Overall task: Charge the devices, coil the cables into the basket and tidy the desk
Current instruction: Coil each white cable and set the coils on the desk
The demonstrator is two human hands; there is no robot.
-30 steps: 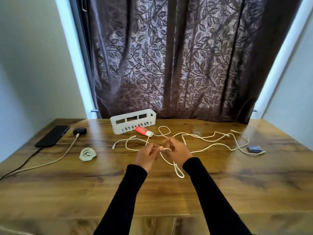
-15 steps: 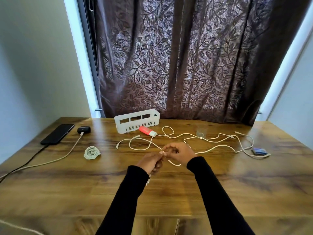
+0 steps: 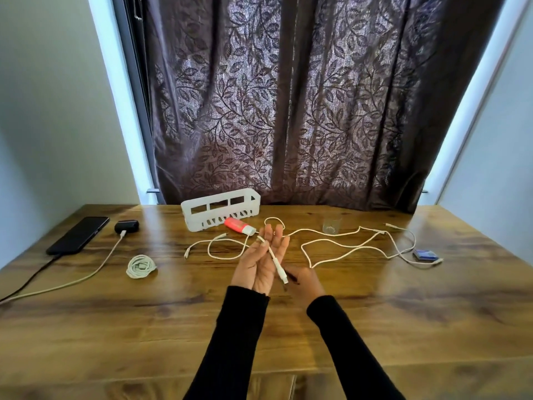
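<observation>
Stretching across the wooden desk (image 3: 375, 307), the loose white cable (image 3: 340, 249) is the biggest job that remains, and it lies in slack bends beyond the fingertips and off to the right of them. It looks light and soft, so I judge it will follow the hand with little pull, but it will also spring open if a coil is let go too early. The white basket (image 3: 222, 210) stands farther away than the fingers, a little to their left, near the curtain (image 3: 288, 111). A red tube (image 3: 239, 225) lies just beside the basket.

The left hand (image 3: 261, 262) is raised with its palm up and its fingers (image 3: 269, 236) nearly straight. One end of the cable rests across this palm, and the thumb seems to press it lightly; the white plug (image 3: 282, 274) hangs out past the heel of the hand. The right hand (image 3: 305, 281) is lower and partly behind the left one. Its fingers look curled, but I cannot tell if they hold anything.

A good place to take hold is the stiff plug, or the cable just behind it, because the smooth cord may slip between the fingers.

Far to the left of the fingers lie a coiled cable (image 3: 141, 265), a black phone (image 3: 78, 234) and a small black case (image 3: 126, 226) with a cable plugged in. To the right are a clear glass (image 3: 331, 225) and a small blue thing (image 3: 424, 254).
</observation>
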